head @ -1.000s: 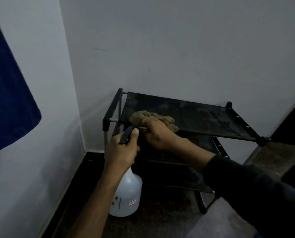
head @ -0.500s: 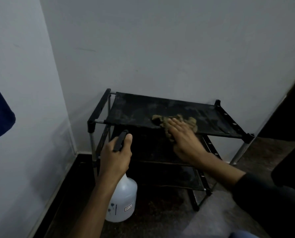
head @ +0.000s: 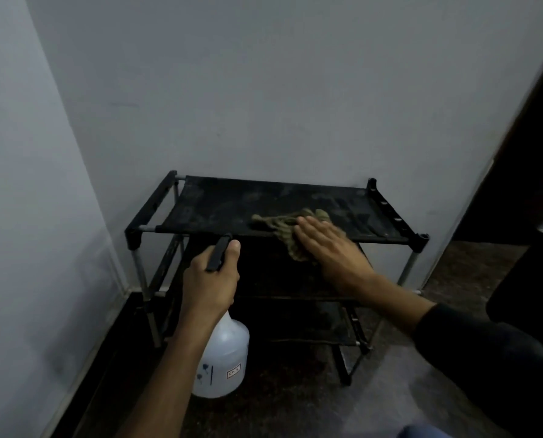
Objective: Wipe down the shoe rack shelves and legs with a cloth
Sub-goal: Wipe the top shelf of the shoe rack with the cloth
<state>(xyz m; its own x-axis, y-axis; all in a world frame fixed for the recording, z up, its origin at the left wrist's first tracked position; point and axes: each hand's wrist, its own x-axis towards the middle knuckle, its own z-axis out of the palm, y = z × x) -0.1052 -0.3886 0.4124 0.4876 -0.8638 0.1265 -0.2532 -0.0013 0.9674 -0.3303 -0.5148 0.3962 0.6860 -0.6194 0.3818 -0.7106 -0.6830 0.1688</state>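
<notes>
A black shoe rack (head: 200,213) is seen standing in the corner of a room, its back set close to a pale wall (head: 263,90) and its left end near a second wall (head: 26,216). Its top shelf (head: 232,210) is a dark fabric sheet marked with dusty smears, and lower shelves are made out beneath it in shadow. A crumpled brownish cloth (head: 282,229) is laid on the right half of the top shelf, with part of it hanging over the front edge. The right hand (head: 330,248) is held flat on the cloth, fingers stretched out and kept close together, the palm pressed down rather than gripped around anything. A dark sleeve (head: 485,368) is worn on the right forearm. The left hand (head: 211,279) is wrapped closed around the black trigger head of a spray bottle (head: 224,358), the thumb laid along the top of the nozzle. The bottle is held in front of the rack's left half, below the top shelf, and its white translucent body is seen hanging under the wrist, with a small label on it that cannot be read. The floor (head: 295,406) below is dark and speckled
</notes>
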